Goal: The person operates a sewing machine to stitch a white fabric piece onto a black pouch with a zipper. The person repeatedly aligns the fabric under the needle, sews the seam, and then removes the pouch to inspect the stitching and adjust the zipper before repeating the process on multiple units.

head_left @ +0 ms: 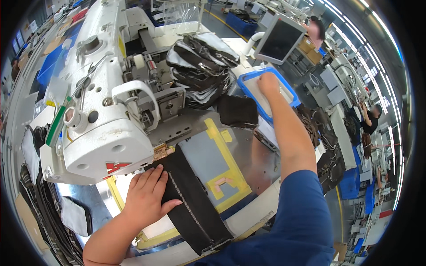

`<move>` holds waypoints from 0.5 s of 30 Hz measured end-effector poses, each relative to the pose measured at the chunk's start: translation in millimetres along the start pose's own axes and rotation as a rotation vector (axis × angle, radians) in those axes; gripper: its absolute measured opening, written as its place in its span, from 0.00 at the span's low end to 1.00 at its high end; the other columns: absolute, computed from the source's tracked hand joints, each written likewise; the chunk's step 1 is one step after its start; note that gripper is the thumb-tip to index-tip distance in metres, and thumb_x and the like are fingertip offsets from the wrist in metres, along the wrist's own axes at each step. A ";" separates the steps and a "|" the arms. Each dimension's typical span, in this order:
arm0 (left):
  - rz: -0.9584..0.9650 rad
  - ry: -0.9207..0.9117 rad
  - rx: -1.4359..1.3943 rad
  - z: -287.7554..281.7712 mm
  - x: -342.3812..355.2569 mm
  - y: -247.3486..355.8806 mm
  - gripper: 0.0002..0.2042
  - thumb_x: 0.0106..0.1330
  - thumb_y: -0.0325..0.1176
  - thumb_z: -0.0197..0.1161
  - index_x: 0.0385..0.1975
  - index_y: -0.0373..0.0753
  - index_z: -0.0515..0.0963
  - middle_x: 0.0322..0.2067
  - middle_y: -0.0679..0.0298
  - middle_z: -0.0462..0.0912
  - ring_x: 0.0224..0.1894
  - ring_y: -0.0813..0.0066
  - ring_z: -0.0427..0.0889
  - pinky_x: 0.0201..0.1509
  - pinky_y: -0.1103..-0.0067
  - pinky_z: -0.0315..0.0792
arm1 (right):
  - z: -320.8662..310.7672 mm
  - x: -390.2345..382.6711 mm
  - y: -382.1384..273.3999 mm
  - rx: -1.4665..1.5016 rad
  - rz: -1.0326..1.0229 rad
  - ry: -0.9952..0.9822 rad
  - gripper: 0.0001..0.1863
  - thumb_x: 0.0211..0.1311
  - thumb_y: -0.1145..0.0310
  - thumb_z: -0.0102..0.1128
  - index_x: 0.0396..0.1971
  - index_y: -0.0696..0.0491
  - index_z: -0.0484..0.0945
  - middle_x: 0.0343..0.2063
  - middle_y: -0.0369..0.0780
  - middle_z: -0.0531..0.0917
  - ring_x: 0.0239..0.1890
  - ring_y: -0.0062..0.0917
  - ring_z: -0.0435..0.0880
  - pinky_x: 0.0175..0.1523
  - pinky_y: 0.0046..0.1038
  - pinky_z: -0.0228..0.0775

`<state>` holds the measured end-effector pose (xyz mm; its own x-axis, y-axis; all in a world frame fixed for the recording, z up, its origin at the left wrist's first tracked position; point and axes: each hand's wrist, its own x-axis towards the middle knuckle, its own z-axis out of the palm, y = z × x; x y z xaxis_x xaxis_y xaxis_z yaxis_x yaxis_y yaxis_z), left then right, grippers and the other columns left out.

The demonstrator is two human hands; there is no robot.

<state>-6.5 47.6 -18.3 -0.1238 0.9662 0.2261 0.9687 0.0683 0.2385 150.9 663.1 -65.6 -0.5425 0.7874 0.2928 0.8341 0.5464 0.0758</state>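
My left hand rests open on black cloth reaching the bench's front edge; light, even pressure should keep its zipper straight. My right hand curls over the blue-rimmed tray (grip unclear). The sewing machine hides what lies beneath.

Our left hand lies palm down on a black fabric panel, thumb spread toward the zipper that runs along it. Close beyond our fingers stands a white sewing machine. Our right arm reaches out to a blue-rimmed tray, the right hand curled over it; we cannot tell whether it grips anything. Between the machine and tray we see a pile of dark pouches, with a black square piece beside it. Yellow tape marks the counter.
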 end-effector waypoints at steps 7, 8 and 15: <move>0.073 0.096 -0.033 -0.1 -4.1 -0.4 0.35 0.60 0.58 0.74 0.56 0.32 0.83 0.53 0.52 0.84 0.57 0.50 0.82 0.63 0.60 0.75 | 9.9 -0.8 18.2 -0.004 -0.170 0.042 0.11 0.59 0.74 0.65 0.41 0.59 0.88 0.42 0.58 0.89 0.47 0.56 0.88 0.56 0.53 0.79; 0.061 0.077 -0.054 -1.7 -6.0 0.4 0.34 0.61 0.58 0.73 0.56 0.32 0.83 0.53 0.52 0.84 0.57 0.50 0.82 0.64 0.60 0.75 | 11.2 -3.5 23.4 0.031 -0.228 0.106 0.12 0.58 0.74 0.65 0.42 0.58 0.88 0.42 0.57 0.89 0.47 0.55 0.88 0.56 0.52 0.79; 0.089 0.056 -0.048 3.0 -10.8 -2.5 0.34 0.66 0.58 0.70 0.57 0.32 0.82 0.55 0.51 0.84 0.59 0.51 0.82 0.66 0.62 0.75 | -31.7 -18.3 0.0 0.060 -0.172 -0.079 0.10 0.54 0.72 0.67 0.34 0.57 0.91 0.42 0.56 0.90 0.48 0.51 0.89 0.57 0.45 0.80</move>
<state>-6.9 37.8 -24.2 -0.0508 0.9525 0.3004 0.9651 -0.0306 0.2602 164.0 639.7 -40.7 -0.6848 0.6996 0.2041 0.7221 0.6892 0.0604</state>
